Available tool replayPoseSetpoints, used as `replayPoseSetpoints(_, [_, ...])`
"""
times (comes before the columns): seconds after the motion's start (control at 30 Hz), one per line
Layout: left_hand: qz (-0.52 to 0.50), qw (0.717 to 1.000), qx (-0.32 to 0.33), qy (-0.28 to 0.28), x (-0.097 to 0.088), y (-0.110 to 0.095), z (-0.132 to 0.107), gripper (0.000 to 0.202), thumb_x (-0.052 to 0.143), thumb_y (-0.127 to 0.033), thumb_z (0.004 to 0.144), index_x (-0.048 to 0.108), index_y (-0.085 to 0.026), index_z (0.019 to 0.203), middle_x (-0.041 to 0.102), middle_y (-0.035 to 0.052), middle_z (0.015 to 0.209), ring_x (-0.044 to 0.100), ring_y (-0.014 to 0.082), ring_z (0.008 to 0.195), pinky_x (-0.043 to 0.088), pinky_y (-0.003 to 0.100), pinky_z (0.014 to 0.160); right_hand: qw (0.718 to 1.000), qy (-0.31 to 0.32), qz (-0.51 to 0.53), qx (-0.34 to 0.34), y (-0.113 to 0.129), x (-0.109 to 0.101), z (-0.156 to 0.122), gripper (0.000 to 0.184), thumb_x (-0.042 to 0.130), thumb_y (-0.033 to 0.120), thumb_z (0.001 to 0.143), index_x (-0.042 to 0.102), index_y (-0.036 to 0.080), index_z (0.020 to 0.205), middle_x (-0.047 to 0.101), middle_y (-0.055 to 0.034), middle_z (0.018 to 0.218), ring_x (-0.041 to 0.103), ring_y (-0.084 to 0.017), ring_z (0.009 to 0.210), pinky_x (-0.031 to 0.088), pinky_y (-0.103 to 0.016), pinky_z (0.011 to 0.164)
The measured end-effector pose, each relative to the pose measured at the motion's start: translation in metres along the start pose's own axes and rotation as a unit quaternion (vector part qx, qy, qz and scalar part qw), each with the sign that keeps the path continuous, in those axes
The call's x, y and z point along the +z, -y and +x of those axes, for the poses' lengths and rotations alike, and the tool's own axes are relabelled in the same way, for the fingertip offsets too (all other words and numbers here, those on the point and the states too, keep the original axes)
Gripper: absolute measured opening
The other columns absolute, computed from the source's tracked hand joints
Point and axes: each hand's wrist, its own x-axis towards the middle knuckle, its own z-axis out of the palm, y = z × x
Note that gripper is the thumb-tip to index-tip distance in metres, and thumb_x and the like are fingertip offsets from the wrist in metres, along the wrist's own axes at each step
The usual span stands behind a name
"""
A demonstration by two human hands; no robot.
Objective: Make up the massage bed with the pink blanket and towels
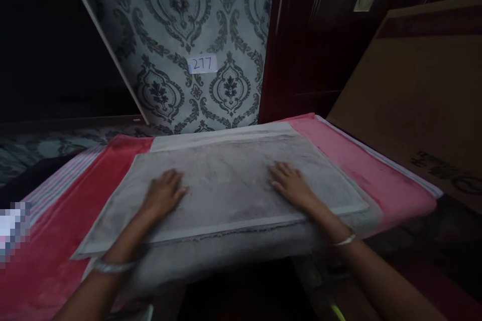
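Observation:
A grey cloth that looks like a towel [226, 185] lies spread flat over the table covering, its pale hem along the near side. My left hand [163, 191] rests palm down on its left part, fingers stretched out. On the right part, my right hand [290, 183] also lies flat with the fingers spread. Neither hand grips anything. Under the grey cloth shows a larger red, grey and pink cloth [346, 160], which hangs over the near edge.
A large cardboard box [417, 95] leans at the right. Behind stand a patterned wall [229, 25] with a paper label marked 277 [202, 63] and a dark red door [301, 50]. A dark screen [64, 45] fills the upper left. Striped fabric [62, 180] shows at the left.

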Motion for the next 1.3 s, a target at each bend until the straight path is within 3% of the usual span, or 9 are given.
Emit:
replayPoseSetpoints(0.1, [-0.061,0.980,0.175,0.066,0.006,-0.056,0.050,0.058,0.038,-0.044,0.102,0.037,-0.027,0.158,0.029,0.0093,0.168,0.023,0.0276,0.156,0.021,0.057,0.125,0.990,0.030,0.037,-0.134,0.068,0.000,0.030,0.060,0.039,0.046,0.104,0.033,0.030,0.162,0.020,-0.0086,0.170,0.016,-0.030,0.157,0.021,-0.060,0.122])
replayPoseSetpoints(0.23, [-0.081,0.967,0.223,0.091,0.020,-0.086,0.098,0.060,0.034,-0.047,0.102,0.035,-0.026,0.159,0.026,0.0102,0.168,0.020,0.0262,0.157,0.015,0.058,0.126,0.981,0.038,0.054,-0.182,0.094,0.011,0.041,0.061,0.039,0.048,0.105,0.030,0.031,0.162,0.017,-0.0076,0.171,0.011,-0.031,0.158,0.013,-0.065,0.123])
replayPoseSetpoints(0.37, [-0.063,0.981,0.163,0.087,0.028,-0.044,0.118,0.062,0.032,-0.048,0.102,0.032,-0.027,0.160,0.023,0.0085,0.169,0.017,0.0259,0.158,0.011,0.056,0.126,0.981,0.044,0.068,-0.175,0.087,0.017,0.036,0.061,0.038,0.049,0.105,0.029,0.031,0.163,0.016,-0.0054,0.171,0.009,-0.030,0.158,0.010,-0.063,0.124])
replayPoseSetpoints(0.57, [-0.017,0.996,-0.065,0.058,0.022,0.048,0.124,0.066,0.024,-0.048,0.101,0.031,-0.021,0.160,0.026,0.0124,0.168,0.019,0.0326,0.157,0.017,0.063,0.123,0.979,0.059,0.084,-0.174,0.085,0.013,0.038,0.062,0.041,0.050,0.104,0.029,0.034,0.163,0.015,-0.0033,0.171,0.006,-0.029,0.158,0.010,-0.061,0.125])
replayPoseSetpoints(0.67, [-0.006,0.993,-0.111,0.048,0.025,0.066,0.126,0.067,0.023,-0.048,0.100,0.031,-0.018,0.160,0.027,0.0136,0.167,0.021,0.0346,0.156,0.020,0.065,0.122,0.976,0.062,0.081,-0.192,0.082,0.007,0.056,0.064,0.043,0.055,0.103,0.029,0.034,0.162,0.021,-0.0052,0.170,0.010,-0.031,0.158,0.013,-0.062,0.124])
replayPoseSetpoints(0.8, [-0.006,0.994,-0.100,0.046,0.030,0.069,0.128,0.068,0.022,-0.050,0.100,0.028,-0.021,0.162,0.023,0.0105,0.169,0.019,0.0348,0.156,0.020,0.066,0.122,0.975,0.037,0.059,-0.209,0.073,0.001,0.098,0.064,0.036,0.059,0.104,0.031,0.031,0.162,0.022,-0.0070,0.170,0.012,-0.030,0.158,0.011,-0.061,0.124])
replayPoseSetpoints(0.93, [-0.015,0.994,-0.098,0.053,0.033,0.074,0.131,0.070,0.023,-0.051,0.099,0.029,-0.020,0.161,0.024,0.0108,0.169,0.019,0.0354,0.156,0.019,0.067,0.122,0.986,0.038,0.028,-0.158,0.031,0.003,0.135,0.064,0.031,0.061,0.104,0.031,0.032,0.162,0.021,-0.0051,0.170,0.016,-0.029,0.157,0.016,-0.060,0.123])
replayPoseSetpoints(1.17, [-0.024,0.993,-0.098,0.054,0.037,0.081,0.136,0.073,0.022,-0.052,0.097,0.030,-0.017,0.161,0.024,0.0110,0.169,0.019,0.0336,0.157,0.019,0.063,0.123,0.994,0.021,-0.023,0.101,-0.123,0.006,0.146,0.063,0.022,0.055,0.104,0.028,0.032,0.163,0.024,-0.0055,0.169,0.019,-0.031,0.156,0.022,-0.065,0.121])
replayPoseSetpoints(1.3, [-0.012,0.988,-0.146,0.055,0.043,0.121,0.129,0.077,0.009,-0.057,0.098,0.032,-0.017,0.160,0.023,0.0102,0.169,0.022,0.0337,0.156,0.020,0.065,0.121,0.986,-0.012,-0.012,0.167,-0.165,0.012,0.142,0.065,0.019,0.058,0.103,0.030,0.034,0.162,0.024,-0.0051,0.169,0.024,-0.034,0.154,0.029,-0.068,0.117])
